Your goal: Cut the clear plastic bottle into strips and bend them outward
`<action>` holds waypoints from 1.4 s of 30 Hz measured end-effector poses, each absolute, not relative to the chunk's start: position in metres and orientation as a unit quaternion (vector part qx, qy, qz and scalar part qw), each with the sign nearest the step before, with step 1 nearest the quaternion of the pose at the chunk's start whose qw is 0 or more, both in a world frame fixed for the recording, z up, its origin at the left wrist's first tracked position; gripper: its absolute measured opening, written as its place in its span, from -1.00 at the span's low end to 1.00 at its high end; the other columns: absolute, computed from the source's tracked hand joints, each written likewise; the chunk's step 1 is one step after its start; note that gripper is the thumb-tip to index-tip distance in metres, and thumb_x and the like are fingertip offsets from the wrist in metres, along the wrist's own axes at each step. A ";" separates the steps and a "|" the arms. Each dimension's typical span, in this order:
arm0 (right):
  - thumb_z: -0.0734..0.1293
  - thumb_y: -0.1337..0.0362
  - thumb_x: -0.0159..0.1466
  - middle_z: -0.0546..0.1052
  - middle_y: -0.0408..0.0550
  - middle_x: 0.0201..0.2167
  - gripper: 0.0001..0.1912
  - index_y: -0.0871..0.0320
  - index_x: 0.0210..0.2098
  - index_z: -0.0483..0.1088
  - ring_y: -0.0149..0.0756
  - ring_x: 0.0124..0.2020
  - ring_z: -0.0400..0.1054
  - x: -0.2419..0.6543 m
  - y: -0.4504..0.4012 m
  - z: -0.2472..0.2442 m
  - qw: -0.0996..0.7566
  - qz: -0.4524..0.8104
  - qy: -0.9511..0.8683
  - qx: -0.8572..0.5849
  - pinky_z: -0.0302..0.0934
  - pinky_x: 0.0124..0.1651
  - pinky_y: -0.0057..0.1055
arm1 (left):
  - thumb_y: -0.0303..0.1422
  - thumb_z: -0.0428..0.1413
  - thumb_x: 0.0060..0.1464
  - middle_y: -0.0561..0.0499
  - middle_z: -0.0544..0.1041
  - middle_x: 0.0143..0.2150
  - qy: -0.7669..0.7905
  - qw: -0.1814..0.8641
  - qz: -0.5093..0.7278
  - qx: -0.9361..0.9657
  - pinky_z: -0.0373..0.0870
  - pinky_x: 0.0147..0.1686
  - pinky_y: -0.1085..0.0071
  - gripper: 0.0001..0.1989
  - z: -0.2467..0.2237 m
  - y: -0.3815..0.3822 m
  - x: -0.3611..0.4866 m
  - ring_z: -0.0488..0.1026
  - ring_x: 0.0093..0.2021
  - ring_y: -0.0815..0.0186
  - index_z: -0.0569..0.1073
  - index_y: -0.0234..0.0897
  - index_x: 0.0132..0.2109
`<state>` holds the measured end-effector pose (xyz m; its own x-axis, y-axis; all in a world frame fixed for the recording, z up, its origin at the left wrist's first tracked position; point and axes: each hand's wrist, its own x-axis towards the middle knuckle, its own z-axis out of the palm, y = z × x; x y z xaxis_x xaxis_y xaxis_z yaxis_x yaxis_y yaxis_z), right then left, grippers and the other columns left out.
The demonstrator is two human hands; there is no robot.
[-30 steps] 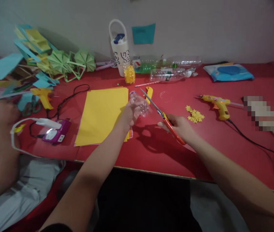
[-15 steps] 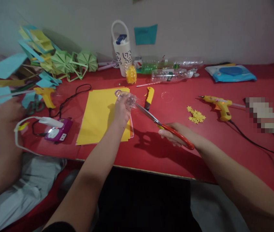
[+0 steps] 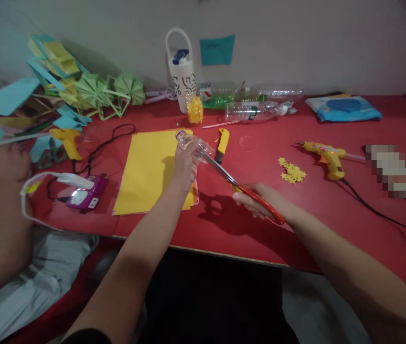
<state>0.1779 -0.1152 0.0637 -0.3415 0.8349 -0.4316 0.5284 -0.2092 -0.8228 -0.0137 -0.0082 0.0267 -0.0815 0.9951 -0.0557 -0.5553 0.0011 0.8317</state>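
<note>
A clear plastic bottle piece (image 3: 207,149) with a purple-rimmed neck is gripped by my left hand (image 3: 186,160) above the right edge of the yellow paper stack (image 3: 145,172). Red-handled scissors (image 3: 262,202) are in my right hand (image 3: 256,198), pointing up and left. Their blade tips meet the clear plastic beside my left fingers; whether the blades are parted is hard to tell. Just behind the scissors a yellow cutter (image 3: 222,144) lies on the red table (image 3: 260,248). Small yellow stars (image 3: 292,172) form a pile to the right.
At the right lie a yellow glue gun (image 3: 326,156) with its cord and a blue wipes pack (image 3: 344,109). Plastic bottles (image 3: 253,112) and a white tumbler (image 3: 183,83) line the back. A purple power socket (image 3: 87,193) and another person's hand (image 3: 4,160) are at the left.
My left hand and the plastic piece have shifted slightly right, and the scissors' tips now reach closer to my left fingers. The other person's hand at the left has moved.
</note>
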 end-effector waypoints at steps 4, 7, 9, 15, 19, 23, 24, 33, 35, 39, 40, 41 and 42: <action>0.33 -0.30 0.02 0.22 -0.30 -0.75 -0.43 0.12 -0.53 0.27 -0.46 -0.73 0.15 0.175 -0.115 0.065 0.139 0.542 -0.608 -0.564 0.05 -0.64 -0.48 | -0.43 0.26 -0.14 0.17 0.46 -0.44 0.348 0.609 0.648 0.296 0.39 -0.20 0.41 -0.74 0.029 -0.010 -0.012 0.49 -0.36 0.42 0.30 -0.17 -0.35; 0.32 -0.31 0.01 0.22 -0.30 -0.75 -0.42 0.12 -0.53 0.27 -0.46 -0.73 0.14 0.173 -0.115 0.065 0.138 0.543 -0.603 -0.567 0.03 -0.64 -0.48 | -0.43 0.28 -0.16 0.18 0.46 -0.44 0.340 0.608 0.654 0.296 0.39 -0.21 0.41 -0.71 0.030 -0.011 -0.012 0.49 -0.38 0.42 0.30 -0.17 -0.35; 0.32 -0.31 0.02 0.22 -0.30 -0.74 -0.42 0.12 -0.52 0.27 -0.47 -0.73 0.14 0.173 -0.116 0.065 0.135 0.546 -0.602 -0.567 0.03 -0.63 -0.48 | -0.41 0.29 -0.16 0.18 0.46 -0.44 0.341 0.606 0.652 0.301 0.39 -0.22 0.40 -0.70 0.030 -0.010 -0.012 0.49 -0.38 0.41 0.29 -0.16 -0.34; 0.32 -0.30 0.04 0.23 -0.29 -0.74 -0.44 0.11 -0.52 0.26 -0.47 -0.73 0.13 0.174 -0.116 0.064 0.131 0.540 -0.609 -0.566 0.03 -0.63 -0.47 | -0.40 0.28 -0.14 0.18 0.46 -0.43 0.348 0.608 0.648 0.300 0.40 -0.19 0.41 -0.71 0.026 -0.006 -0.015 0.52 -0.31 0.40 0.29 -0.15 -0.34; 0.32 -0.29 0.05 0.23 -0.29 -0.74 -0.44 0.10 -0.52 0.25 -0.47 -0.73 0.14 0.175 -0.117 0.064 0.131 0.539 -0.610 -0.566 0.05 -0.63 -0.47 | -0.41 0.29 -0.16 0.17 0.47 -0.41 0.346 0.612 0.646 0.296 0.40 -0.16 0.39 -0.69 0.024 -0.006 -0.016 0.53 -0.20 0.35 0.30 -0.14 -0.32; 0.32 -0.28 0.06 0.22 -0.30 -0.74 -0.45 0.11 -0.52 0.26 -0.49 -0.74 0.13 0.172 -0.117 0.065 0.140 0.546 -0.601 -0.566 0.06 -0.63 -0.48 | -0.40 0.29 -0.13 0.15 0.48 -0.40 0.340 0.615 0.643 0.304 0.39 -0.13 0.36 -0.72 0.024 -0.007 -0.016 0.53 -0.10 0.30 0.32 -0.14 -0.32; 0.31 -0.28 0.06 0.22 -0.31 -0.74 -0.45 0.11 -0.53 0.25 -0.50 -0.75 0.13 0.171 -0.117 0.065 0.147 0.552 -0.594 -0.567 0.06 -0.64 -0.48 | -0.41 0.29 -0.13 0.15 0.49 -0.40 0.341 0.612 0.648 0.300 0.39 -0.14 0.36 -0.72 0.025 -0.007 -0.015 0.53 -0.15 0.30 0.32 -0.15 -0.33; 0.31 -0.27 0.07 0.17 -0.32 -0.77 -0.44 0.11 -0.57 0.20 -0.53 -0.78 0.10 0.165 -0.118 0.067 0.128 0.538 -0.582 -0.596 0.04 -0.68 -0.51 | -0.42 0.34 -0.18 0.14 0.48 -0.42 0.347 0.601 0.671 0.261 0.45 -0.23 0.40 -0.65 0.026 -0.004 -0.014 0.56 -0.29 0.34 0.33 -0.16 -0.28; 0.31 -0.27 0.08 0.18 -0.31 -0.76 -0.44 0.10 -0.58 0.18 -0.52 -0.78 0.11 0.166 -0.118 0.064 0.125 0.527 -0.590 -0.599 0.03 -0.69 -0.51 | -0.41 0.35 -0.17 0.14 0.49 -0.41 0.344 0.606 0.667 0.263 0.44 -0.18 0.39 -0.65 0.026 -0.004 -0.015 0.56 -0.21 0.31 0.35 -0.15 -0.26; 0.30 -0.29 0.07 0.17 -0.31 -0.76 -0.43 0.10 -0.58 0.18 -0.52 -0.80 0.10 0.166 -0.117 0.060 0.128 0.529 -0.587 -0.599 0.01 -0.70 -0.50 | -0.37 0.37 -0.18 0.14 0.49 -0.38 0.339 0.603 0.671 0.266 0.43 -0.18 0.41 -0.62 0.027 -0.004 -0.016 0.57 -0.17 0.29 0.35 -0.16 -0.25; 0.30 -0.29 0.06 0.17 -0.32 -0.76 -0.43 0.10 -0.57 0.19 -0.52 -0.79 0.09 0.166 -0.117 0.060 0.130 0.537 -0.584 -0.594 0.01 -0.70 -0.50 | -0.35 0.38 -0.19 0.14 0.49 -0.37 0.340 0.602 0.673 0.263 0.42 -0.21 0.42 -0.60 0.028 -0.004 -0.016 0.57 -0.18 0.28 0.35 -0.16 -0.24; 0.30 -0.29 0.06 0.17 -0.32 -0.76 -0.43 0.11 -0.56 0.20 -0.52 -0.79 0.09 0.166 -0.117 0.060 0.135 0.545 -0.583 -0.587 0.01 -0.70 -0.50 | -0.33 0.38 -0.20 0.13 0.49 -0.36 0.341 0.602 0.673 0.261 0.42 -0.23 0.43 -0.59 0.028 -0.004 -0.016 0.58 -0.19 0.28 0.34 -0.17 -0.24; 0.29 -0.29 0.07 0.17 -0.32 -0.76 -0.43 0.11 -0.55 0.21 -0.52 -0.78 0.09 0.167 -0.117 0.060 0.139 0.552 -0.583 -0.580 0.02 -0.69 -0.50 | -0.33 0.38 -0.20 0.13 0.50 -0.36 0.340 0.603 0.673 0.262 0.42 -0.25 0.44 -0.59 0.028 -0.005 -0.016 0.58 -0.21 0.28 0.34 -0.17 -0.24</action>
